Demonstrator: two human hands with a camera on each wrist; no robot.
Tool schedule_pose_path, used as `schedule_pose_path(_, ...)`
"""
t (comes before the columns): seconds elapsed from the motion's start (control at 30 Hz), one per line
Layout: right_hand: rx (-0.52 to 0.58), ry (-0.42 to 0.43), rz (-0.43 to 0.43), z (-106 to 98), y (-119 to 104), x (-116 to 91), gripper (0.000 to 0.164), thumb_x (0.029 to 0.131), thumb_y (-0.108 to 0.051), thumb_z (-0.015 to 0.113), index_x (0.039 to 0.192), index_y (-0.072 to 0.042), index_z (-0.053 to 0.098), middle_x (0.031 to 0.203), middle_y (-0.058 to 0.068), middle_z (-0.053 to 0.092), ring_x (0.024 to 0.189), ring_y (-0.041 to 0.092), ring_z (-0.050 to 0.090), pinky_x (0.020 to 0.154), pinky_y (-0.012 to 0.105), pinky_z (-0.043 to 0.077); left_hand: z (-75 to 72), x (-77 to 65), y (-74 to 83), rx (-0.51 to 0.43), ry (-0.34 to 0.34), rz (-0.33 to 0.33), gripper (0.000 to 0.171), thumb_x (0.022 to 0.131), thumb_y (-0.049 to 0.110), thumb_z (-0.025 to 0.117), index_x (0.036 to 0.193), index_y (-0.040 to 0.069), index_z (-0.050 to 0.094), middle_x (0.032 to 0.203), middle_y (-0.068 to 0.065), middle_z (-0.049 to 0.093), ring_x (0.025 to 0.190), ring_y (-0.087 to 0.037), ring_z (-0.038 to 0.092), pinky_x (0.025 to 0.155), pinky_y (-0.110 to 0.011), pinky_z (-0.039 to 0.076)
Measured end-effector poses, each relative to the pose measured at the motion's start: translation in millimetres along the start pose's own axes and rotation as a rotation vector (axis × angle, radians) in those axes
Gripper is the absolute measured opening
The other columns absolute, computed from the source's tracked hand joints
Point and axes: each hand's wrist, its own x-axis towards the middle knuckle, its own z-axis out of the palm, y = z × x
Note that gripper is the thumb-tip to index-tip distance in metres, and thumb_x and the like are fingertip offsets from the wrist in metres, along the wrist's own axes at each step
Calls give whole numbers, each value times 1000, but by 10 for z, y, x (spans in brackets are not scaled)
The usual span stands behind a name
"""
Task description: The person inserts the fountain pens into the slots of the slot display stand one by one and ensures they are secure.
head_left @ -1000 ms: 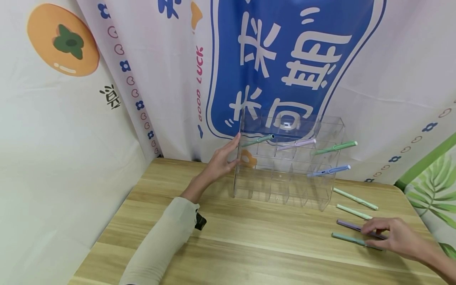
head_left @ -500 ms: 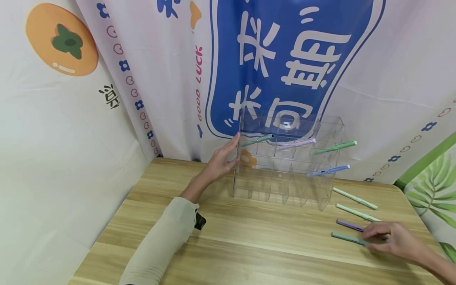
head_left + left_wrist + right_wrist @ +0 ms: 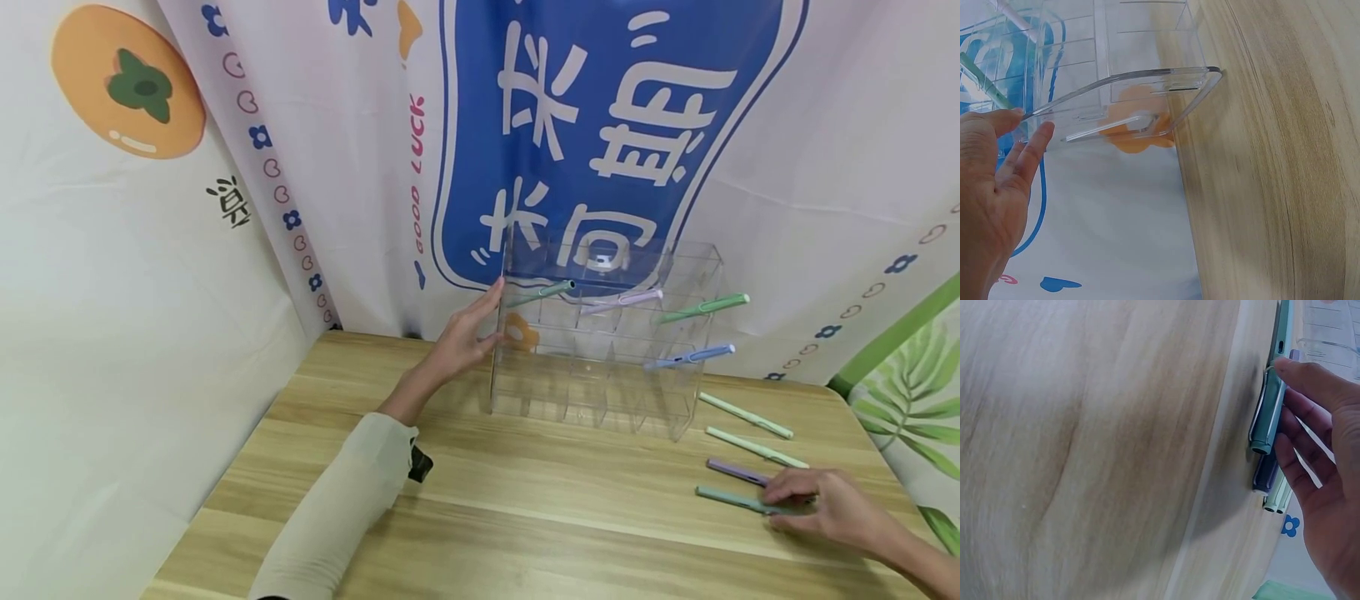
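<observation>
A clear acrylic pen rack [image 3: 585,417] stands upright near the back of the table. At its left side panel, my left hand [image 3: 461,337] pinches the edge between thumb and fingers, as the left wrist view shows. My right hand [image 3: 832,504] is at the table's right, pinching a teal pen [image 3: 726,497] near its capped end; the clip [image 3: 1259,403] faces the camera in the right wrist view. Right behind it lies a purple pen [image 3: 735,471], partly hidden by the fingers. Two pale green pens [image 3: 753,447] lie further back.
Several pens stick out of the rack: a teal-green one [image 3: 551,291], a lilac one [image 3: 630,301], a green one [image 3: 708,308] and a blue one [image 3: 693,357]. A printed cloth [image 3: 360,167] hangs behind the wooden table [image 3: 525,517].
My right hand has drawn slightly down and its fingers have closed on the teal pen, uncovering more of the nearer pale green pen. The left hand and the rack have stayed in place.
</observation>
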Motion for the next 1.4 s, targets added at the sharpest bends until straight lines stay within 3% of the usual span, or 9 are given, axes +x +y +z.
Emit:
schedule_pose_path(0.33, -3, 26, 12, 44, 6, -19, 49, 54, 8, 98, 92, -19, 81, 96, -11, 77, 78, -5, 66, 54, 10, 48, -12, 4, -8, -4, -2, -2, 91, 90, -15, 73, 165, -3, 23, 173, -12, 20, 159, -29, 27, 124, -32, 39)
schedule_pose_path(0.67, -53, 8, 16, 58, 8, -56, 53, 52, 8, 98, 93, -21, 81, 95, -15, 75, 87, -8, 66, 62, 5, 49, 2, -4, -26, 3, 0, 13, 91, 92, -14, 73, 166, 0, 22, 174, -11, 20, 160, -27, 26, 124, -31, 39)
schedule_pose_path(0.8, -57, 1, 18, 53, 2, -56, 53, 53, 9, 97, 93, -22, 81, 94, -15, 74, 84, -7, 65, 61, 6, 47, -4, -7, -12, -4, 2, 14, 93, 92, -14, 72, 167, 4, 21, 174, -12, 21, 160, -27, 26, 124, -32, 39)
schedule_pose_path(0.97, -60, -16, 28, 48, -13, -39, 51, 55, 9, 96, 92, -23, 81, 92, -17, 74, 82, -7, 64, 61, 5, 46, -3, -5, -8, -5, -2, 8, 92, 92, -15, 73, 167, 1, 22, 174, -14, 21, 159, -28, 26, 124, -32, 38)
schedule_pose_path(1.4, 19, -33, 52, -3, -40, 63, 49, 59, 15, 91, 92, -19, 78, 91, -15, 72, 76, -6, 60, 56, 10, 47, -1, -5, -14, -10, 0, -4, 91, 91, -15, 73, 166, -1, 23, 174, -14, 22, 159, -28, 26, 123, -31, 40)
